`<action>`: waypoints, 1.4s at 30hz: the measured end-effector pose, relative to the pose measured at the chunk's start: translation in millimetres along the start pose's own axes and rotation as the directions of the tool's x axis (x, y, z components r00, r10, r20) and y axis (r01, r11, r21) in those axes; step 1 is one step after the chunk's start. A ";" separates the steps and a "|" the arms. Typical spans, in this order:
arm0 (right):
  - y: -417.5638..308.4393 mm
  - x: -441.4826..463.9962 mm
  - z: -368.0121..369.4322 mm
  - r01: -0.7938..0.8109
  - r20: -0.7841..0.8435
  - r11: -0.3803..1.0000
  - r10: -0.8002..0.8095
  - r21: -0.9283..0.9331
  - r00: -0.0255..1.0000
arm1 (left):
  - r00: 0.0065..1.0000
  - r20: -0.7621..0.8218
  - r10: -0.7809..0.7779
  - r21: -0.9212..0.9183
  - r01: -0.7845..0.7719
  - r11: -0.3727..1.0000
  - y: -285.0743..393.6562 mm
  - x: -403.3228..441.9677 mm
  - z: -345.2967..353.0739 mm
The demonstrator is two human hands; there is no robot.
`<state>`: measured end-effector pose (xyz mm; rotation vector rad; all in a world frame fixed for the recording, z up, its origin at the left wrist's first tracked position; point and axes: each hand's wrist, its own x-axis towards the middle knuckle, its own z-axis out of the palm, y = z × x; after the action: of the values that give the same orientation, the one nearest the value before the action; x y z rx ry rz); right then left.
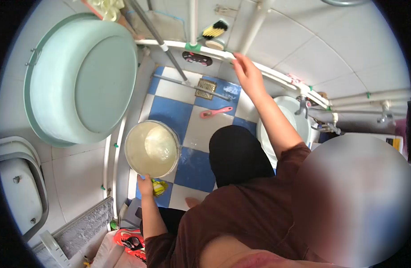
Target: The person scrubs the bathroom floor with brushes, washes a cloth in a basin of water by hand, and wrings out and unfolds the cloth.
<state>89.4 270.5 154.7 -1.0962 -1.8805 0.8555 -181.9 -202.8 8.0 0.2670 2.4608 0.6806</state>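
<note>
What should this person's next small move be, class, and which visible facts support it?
Probably lower the right hand to the far rim of the bucket to help steady it. The right hand looks empty, raised by the white pipe, while the left hand is at the bucket's near edge, beside a yellow-green bundle.

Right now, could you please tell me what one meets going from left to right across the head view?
Large pale-green basin, round bucket, pink-handled item, right hand, pale round basin.
</note>
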 end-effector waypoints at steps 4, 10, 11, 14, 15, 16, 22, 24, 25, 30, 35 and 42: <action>-54.2 33.8 0.5 0.093 -0.043 0.973 -0.104 -0.210 0.994 | 0.999 -0.028 -0.016 0.025 0.017 1.000 15.1 -2.0 -4.9; -81.4 81.9 17.0 0.074 0.191 0.824 0.042 -0.562 0.981 | 0.993 -0.056 0.099 0.144 -0.090 0.985 21.7 -0.9 -8.6; -77.6 87.5 23.7 0.063 0.162 0.828 0.034 -0.558 0.986 | 0.994 -0.043 0.099 0.128 -0.093 0.987 25.1 -0.7 -8.5; -72.1 96.2 36.2 -0.020 0.058 0.851 0.059 -0.525 0.997 | 0.996 -0.017 0.089 0.057 -0.088 0.994 33.7 -4.4 -13.1; -80.4 97.2 33.5 -0.010 0.016 0.852 0.021 -0.523 1.000 | 0.996 -0.006 0.090 0.018 -0.090 0.996 33.5 -2.5 -13.5; -87.6 96.1 28.7 -0.001 -0.025 0.853 -0.014 -0.522 1.000 | 0.996 0.008 0.090 -0.020 -0.090 0.996 32.1 -1.0 -13.5; -116.9 88.0 3.4 0.176 -0.258 0.817 -0.366 -0.548 0.894 | 0.998 -0.036 0.045 0.228 -0.035 0.973 19.5 16.5 -13.2; -136.0 76.1 -8.8 0.327 -0.259 0.815 -0.487 -0.477 0.834 | 0.998 0.049 0.032 0.136 -0.039 0.990 5.3 28.8 -15.0; -154.6 58.2 -8.6 0.348 -0.348 0.811 -0.532 -0.470 0.772 | 0.999 0.053 -0.004 0.083 0.000 0.997 1.7 30.3 -15.4; -144.8 35.4 16.9 0.557 -0.450 0.824 -0.537 -0.103 0.713 | 0.996 0.047 -0.075 -0.081 0.078 0.994 -6.2 35.1 -7.5; -111.3 -3.3 117.1 0.646 -0.046 0.751 -0.656 -0.140 0.753 | 0.994 -0.005 -0.112 -0.100 0.111 0.989 -11.7 32.5 -5.1; 86.3 -44.0 314.5 -0.726 0.910 0.669 0.385 -0.159 0.155 | 0.972 -0.036 -0.234 -0.235 0.220 0.947 48.9 -14.9 -54.4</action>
<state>-137.3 214.7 -77.2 -1.2470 -1.9030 2.6106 -198.8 -188.4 79.3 -0.1282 2.3934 0.8730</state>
